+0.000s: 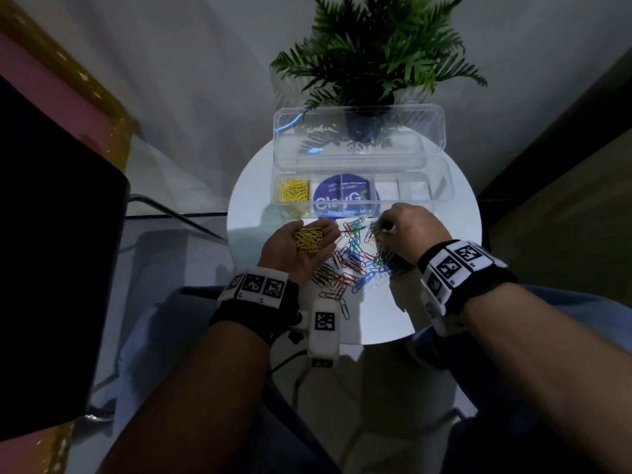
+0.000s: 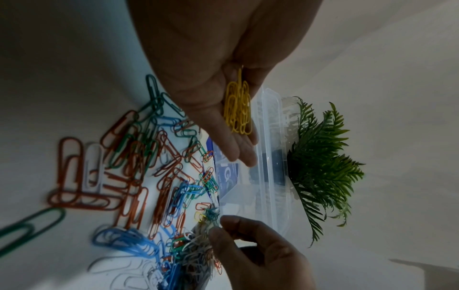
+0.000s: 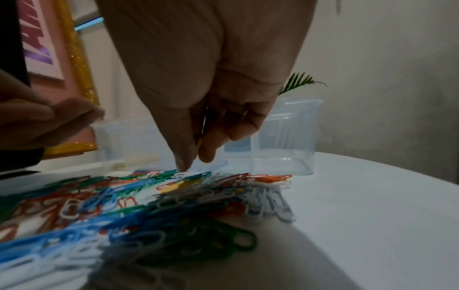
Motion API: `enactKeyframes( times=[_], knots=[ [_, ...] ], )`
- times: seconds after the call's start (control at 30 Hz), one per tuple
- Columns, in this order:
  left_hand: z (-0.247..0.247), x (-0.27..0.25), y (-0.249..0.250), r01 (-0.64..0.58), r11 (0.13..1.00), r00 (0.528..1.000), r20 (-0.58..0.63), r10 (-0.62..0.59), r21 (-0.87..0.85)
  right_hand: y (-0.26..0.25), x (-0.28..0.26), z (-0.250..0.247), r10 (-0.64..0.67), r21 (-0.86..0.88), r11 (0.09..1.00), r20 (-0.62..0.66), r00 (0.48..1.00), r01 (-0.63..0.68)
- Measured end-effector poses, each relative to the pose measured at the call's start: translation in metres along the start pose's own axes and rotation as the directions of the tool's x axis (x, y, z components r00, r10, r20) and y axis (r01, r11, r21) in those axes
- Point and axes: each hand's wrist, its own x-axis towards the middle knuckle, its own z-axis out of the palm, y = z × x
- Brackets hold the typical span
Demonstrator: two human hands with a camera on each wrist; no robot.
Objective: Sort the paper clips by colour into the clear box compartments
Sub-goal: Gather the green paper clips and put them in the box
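paper clips (image 1: 352, 258) lie tangled on the table (image 1: 444, 302) before the clear box (image 1: 441, 196). light, slippery wire that snags: pinch one by its loop. your left hand (image 1: 301, 248) cups yellow clips (image 1: 309, 238), palm up; your right hand (image 1: 410, 227) pinches into the pile, seemingly on a yellow one.

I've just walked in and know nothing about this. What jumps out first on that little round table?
A bright tangle of mixed paper clips spreads across the white round table, between the two hands. The left hand lies palm up, cupping yellow clips, while the right hand picks at the pile's far edge. Behind them the clear box stands open, more yellow clips in its leftmost compartment.
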Motion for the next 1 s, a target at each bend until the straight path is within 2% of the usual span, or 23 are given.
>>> enactKeyframes(
  times=[0.13, 0.43, 0.6, 0.7, 0.77, 0.83, 0.9, 1.0],
  knots=[
    [-0.001, -0.001, 0.001, 0.001, 1.000, 1.000, -0.002, -0.001, -0.015, 0.001, -0.002, 0.002, -0.024, -0.091, 0.995, 0.072, 0.997, 0.031],
    [0.000, -0.001, 0.002, -0.003, 1.000, 1.000, -0.017, 0.003, -0.003, -0.009, 0.006, 0.012, -0.065, -0.298, 0.949, 0.136, 0.989, 0.104],
    [0.000, 0.000, 0.000, -0.003, 1.000, 1.000, 0.008, 0.003, 0.019, -0.013, 0.004, 0.009, -0.114, -0.335, 0.927, 0.170, 0.979, 0.167],
    [0.001, -0.001, -0.001, -0.012, 1.000, 1.000, 0.000, 0.012, 0.029, -0.015, 0.001, 0.006, -0.106, -0.253, 0.958, 0.140, 0.985, 0.139],
    [0.001, -0.001, -0.001, -0.017, 0.999, 1.000, -0.004, 0.017, 0.032, -0.015, -0.002, 0.005, -0.123, -0.081, 0.989, 0.037, 0.992, 0.125],
    [0.001, -0.001, -0.002, -0.020, 0.999, 1.000, -0.012, 0.020, 0.041, -0.018, -0.005, 0.003, -0.142, 0.133, 0.980, -0.061, 0.988, 0.149],
    [0.002, -0.001, -0.003, -0.016, 0.999, 1.000, -0.022, 0.017, 0.045, -0.031, -0.009, -0.004, -0.143, 0.308, 0.939, -0.048, 0.988, 0.151],
    [0.004, -0.001, -0.008, -0.009, 1.000, 0.999, -0.050, 0.009, -0.004, -0.051, -0.013, -0.014, -0.266, 0.315, 0.913, -0.024, 0.964, 0.259]
  ],
)
